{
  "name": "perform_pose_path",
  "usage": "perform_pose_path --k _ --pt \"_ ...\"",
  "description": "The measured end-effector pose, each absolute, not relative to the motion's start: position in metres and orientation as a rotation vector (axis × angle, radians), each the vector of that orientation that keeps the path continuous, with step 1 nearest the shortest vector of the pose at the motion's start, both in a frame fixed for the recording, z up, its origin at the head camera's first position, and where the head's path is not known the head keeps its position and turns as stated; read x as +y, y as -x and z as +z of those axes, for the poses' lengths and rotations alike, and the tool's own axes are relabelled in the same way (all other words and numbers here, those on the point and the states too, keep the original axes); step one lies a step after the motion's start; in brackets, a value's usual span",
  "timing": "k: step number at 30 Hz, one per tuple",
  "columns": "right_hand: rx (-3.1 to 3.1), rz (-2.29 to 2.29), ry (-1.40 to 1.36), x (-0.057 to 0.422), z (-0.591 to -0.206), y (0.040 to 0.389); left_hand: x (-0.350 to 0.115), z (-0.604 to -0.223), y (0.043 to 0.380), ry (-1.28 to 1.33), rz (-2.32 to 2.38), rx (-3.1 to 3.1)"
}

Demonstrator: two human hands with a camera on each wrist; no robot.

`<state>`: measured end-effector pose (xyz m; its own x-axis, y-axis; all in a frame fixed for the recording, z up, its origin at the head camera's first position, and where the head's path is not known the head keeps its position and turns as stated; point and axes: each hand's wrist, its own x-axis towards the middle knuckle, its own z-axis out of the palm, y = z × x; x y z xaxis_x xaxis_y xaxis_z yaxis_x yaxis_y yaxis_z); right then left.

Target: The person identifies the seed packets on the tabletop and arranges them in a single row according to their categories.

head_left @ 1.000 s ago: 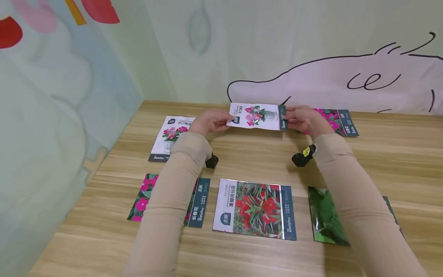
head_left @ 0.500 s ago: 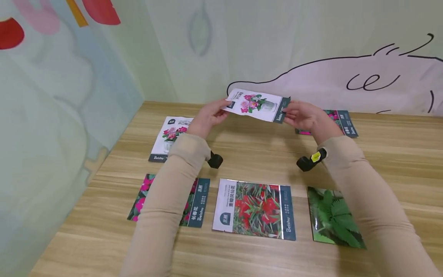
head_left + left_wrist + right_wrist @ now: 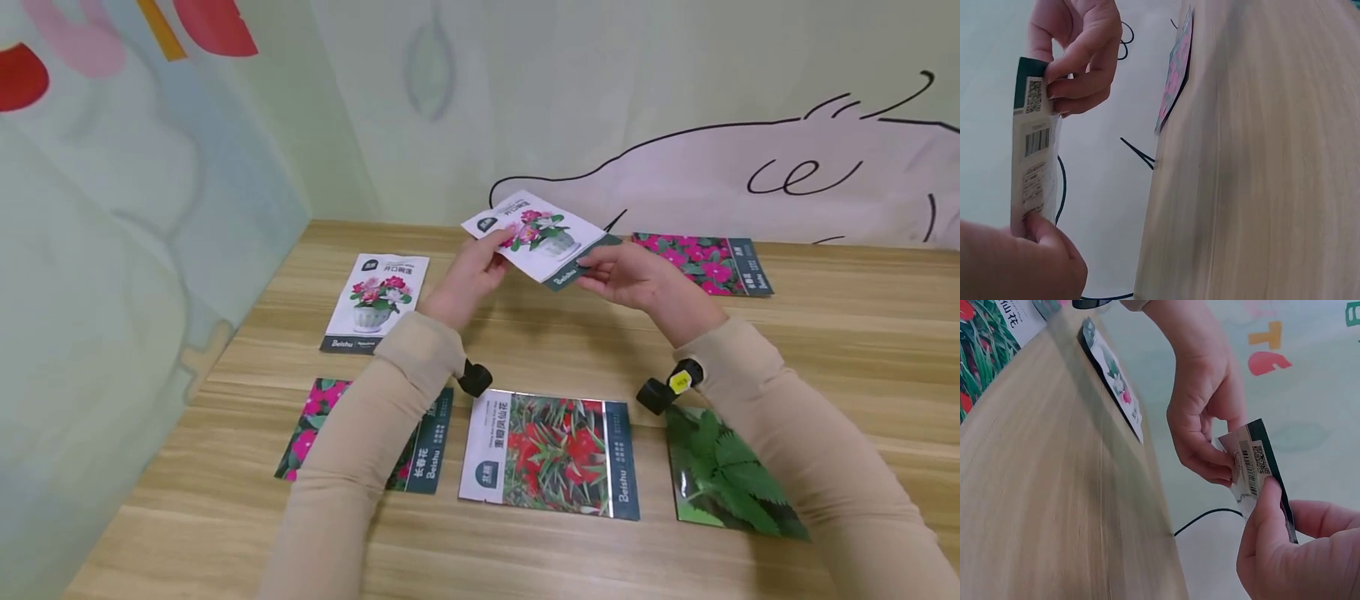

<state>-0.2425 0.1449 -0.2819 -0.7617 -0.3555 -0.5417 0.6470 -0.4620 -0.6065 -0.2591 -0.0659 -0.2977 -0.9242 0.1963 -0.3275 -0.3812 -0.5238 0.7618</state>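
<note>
Both hands hold a white seed packet [image 3: 553, 237] printed with pink flowers in a pot, raised over the back of the table and tilted. My left hand [image 3: 471, 279] pinches it along its left side, thumb on the printed front. At the dark green end, my right hand [image 3: 637, 283] pinches the corner between thumb and fingers. The packet's back, with a barcode [image 3: 1037, 142] and small print, shows in the left wrist view. In the right wrist view, the right hand [image 3: 1300, 550] grips beside the QR code [image 3: 1261, 460].
A matching white packet [image 3: 375, 292] lies at the back left, a pink-flower packet [image 3: 697, 262] at the back right. Along the front lie another pink-flower packet [image 3: 427, 450], a red-flower packet [image 3: 555, 454] and a green-leaf packet [image 3: 723, 475]; sleeves partly cover some. A printed wall [image 3: 420, 167] stands behind.
The held packet has risen off the back of the table and turned clockwise, its dark end swinging down toward the front. The right hand has shifted left with it; the left thumb now overlaps the packet's front.
</note>
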Motion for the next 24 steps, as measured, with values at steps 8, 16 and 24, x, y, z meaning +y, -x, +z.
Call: perform_pose_path --k 8,16,24 --pt "1.077 -2.247 -0.393 0.141 -0.282 0.235 -0.060 -0.295 0.264 0.577 2.524 1.174" --pt "1.055 -2.292 -0.481 0.139 -0.283 0.240 -0.064 -0.297 0.260 0.447 2.494 1.289" --pt "1.052 -2.271 -0.433 0.144 -0.284 0.243 -0.072 -0.299 0.267 0.337 2.301 1.394"
